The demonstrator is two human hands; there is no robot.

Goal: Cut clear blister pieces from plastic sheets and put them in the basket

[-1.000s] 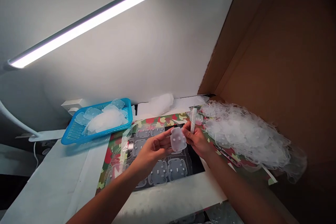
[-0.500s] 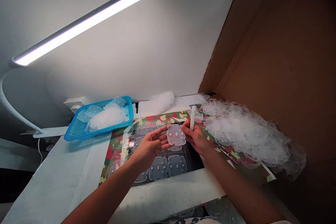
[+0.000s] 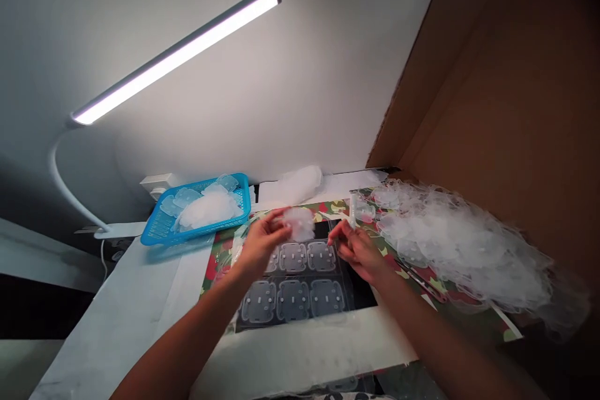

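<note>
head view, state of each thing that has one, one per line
lamp: lit
blue basket: heaped with clear plastic pieces
clear piece: pinched in the left hand, lifted off the sheet, blurred
white stick: upright in the right hand
moulded sheet: flat on the mat, pieces seated in it
scrap pile: loose heap against the cardboard

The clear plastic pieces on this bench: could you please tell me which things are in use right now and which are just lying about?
In use:
left hand holding a clear plastic piece
right hand holding a white stick tool
sheet of moulded pieces

Lying about:
blue basket of pieces
heap of clear plastic offcuts
desk lamp
cardboard wall
</note>
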